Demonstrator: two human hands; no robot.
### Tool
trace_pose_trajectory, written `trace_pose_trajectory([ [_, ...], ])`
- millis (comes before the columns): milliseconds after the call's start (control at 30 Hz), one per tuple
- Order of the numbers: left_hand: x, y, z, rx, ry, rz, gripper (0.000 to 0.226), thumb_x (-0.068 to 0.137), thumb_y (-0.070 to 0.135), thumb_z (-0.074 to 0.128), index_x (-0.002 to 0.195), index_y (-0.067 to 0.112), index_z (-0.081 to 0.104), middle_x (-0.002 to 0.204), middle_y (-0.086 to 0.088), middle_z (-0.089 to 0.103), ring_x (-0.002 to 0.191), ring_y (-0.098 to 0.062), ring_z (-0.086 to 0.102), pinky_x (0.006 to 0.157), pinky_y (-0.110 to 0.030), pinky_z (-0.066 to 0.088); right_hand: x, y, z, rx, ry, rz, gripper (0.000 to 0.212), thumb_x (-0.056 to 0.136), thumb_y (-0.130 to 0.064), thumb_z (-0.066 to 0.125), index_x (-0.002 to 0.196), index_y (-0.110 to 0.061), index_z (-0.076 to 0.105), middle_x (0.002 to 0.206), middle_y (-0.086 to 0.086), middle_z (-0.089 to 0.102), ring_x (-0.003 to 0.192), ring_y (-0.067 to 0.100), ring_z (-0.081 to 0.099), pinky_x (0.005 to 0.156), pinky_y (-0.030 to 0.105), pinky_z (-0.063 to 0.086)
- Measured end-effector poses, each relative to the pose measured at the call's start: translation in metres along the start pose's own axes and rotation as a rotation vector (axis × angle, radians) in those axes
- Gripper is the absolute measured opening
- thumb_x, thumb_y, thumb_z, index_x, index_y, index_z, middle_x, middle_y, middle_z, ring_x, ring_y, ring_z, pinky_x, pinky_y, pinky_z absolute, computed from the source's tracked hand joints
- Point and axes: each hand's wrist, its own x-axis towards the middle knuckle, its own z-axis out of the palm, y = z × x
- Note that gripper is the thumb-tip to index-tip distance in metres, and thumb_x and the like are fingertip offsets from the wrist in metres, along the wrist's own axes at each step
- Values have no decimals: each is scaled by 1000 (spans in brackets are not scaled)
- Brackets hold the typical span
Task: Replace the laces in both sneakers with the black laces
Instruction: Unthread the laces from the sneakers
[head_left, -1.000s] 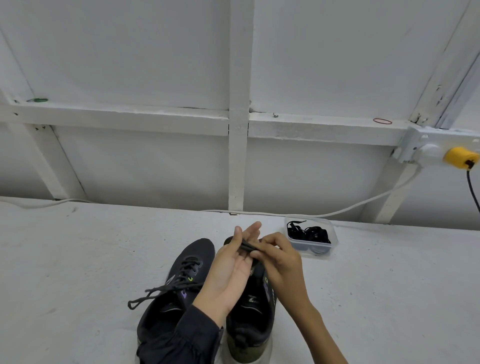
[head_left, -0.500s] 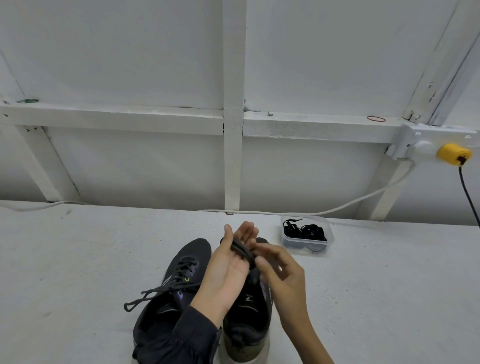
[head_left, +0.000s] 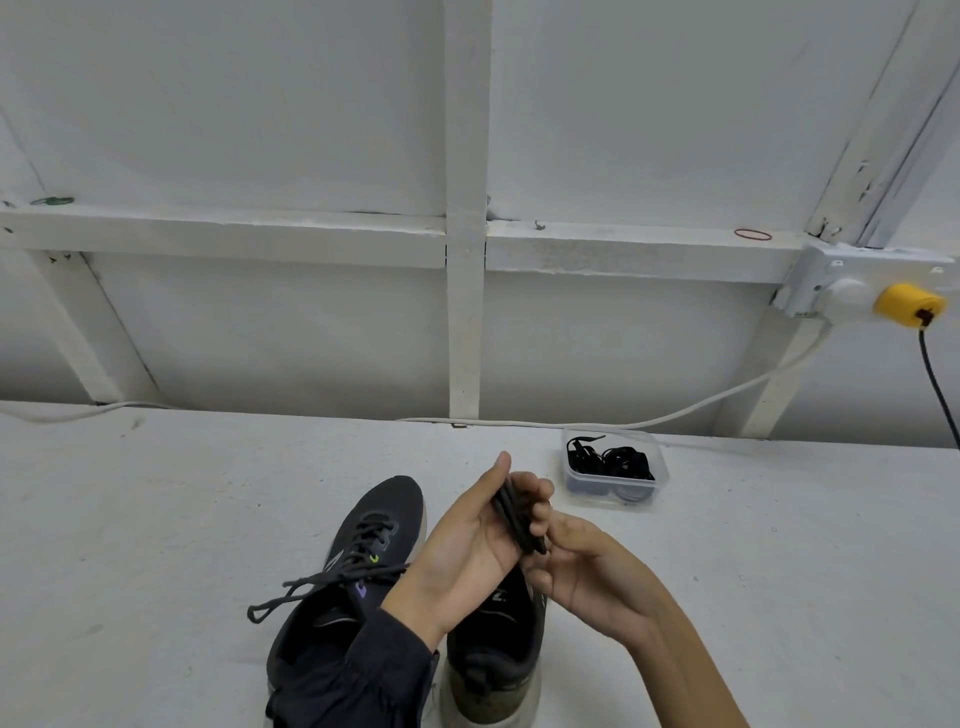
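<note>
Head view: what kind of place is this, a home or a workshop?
Probably a workshop or shed, not certain: white-painted timber framing stands behind, a surface-mounted socket box holds a yellow plug, and a white cable runs along the rough white worktop.
</note>
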Motion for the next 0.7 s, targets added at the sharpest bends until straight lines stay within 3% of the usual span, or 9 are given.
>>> trace_pose_trajectory([
  [133, 0, 0, 1, 114, -29, 28, 37, 93, 27, 49, 72, 5, 69, 80, -11, 63, 66, -16, 57, 59, -28, 54, 5, -2, -5, -19, 48, -40, 51, 59, -14, 91, 105, -3, 72, 72, 0, 57, 59, 8, 51, 48, 19, 37],
  [233, 1, -2, 1, 199, -29, 61, 37, 92, 25, 50, 70, 2, 71, 76, -13, 61, 66, -17, 59, 59, -29, 56, 5, -4, -4, -99, 118, -109, 47, 70, -3, 70, 116, 2, 63, 71, -1, 58, 61, 7, 52, 50, 20, 37],
  [300, 2, -3, 0, 250, -22, 88, 36, 93, 27, 56, 72, 2, 72, 77, -13, 62, 67, -16, 60, 65, -27, 55, 4, -6, -3, -147, 133, -151, 51, 69, 1, 59, 120, 3, 56, 72, -3, 63, 62, 7, 55, 60, 22, 41],
  [400, 3, -2, -1, 311, -25, 120, 33, 88, 28, 57, 73, 2, 71, 77, -11, 66, 70, -16, 59, 72, -25, 52, 3, -8, 0, -150, 139, -186, 50, 69, 4, 60, 118, 1, 56, 86, 2, 71, 68, 7, 63, 74, 26, 48],
  [567, 3, -5, -3, 410, -17, 153, 35, 88, 30, 57, 72, 3, 73, 78, -11, 66, 72, -17, 58, 73, -26, 51, 2, -8, 7, -309, 251, -276, 38, 71, -9, 74, 107, -4, 65, 88, 11, 62, 66, 13, 56, 67, 23, 51],
  [700, 3, -8, -2, 408, -4, 179, 33, 86, 27, 56, 70, 5, 74, 78, -13, 66, 71, -16, 59, 75, -27, 51, -1, -7, 10, -394, 336, -363, 39, 70, -14, 75, 107, -8, 66, 79, 4, 62, 67, 14, 57, 68, 24, 51],
])
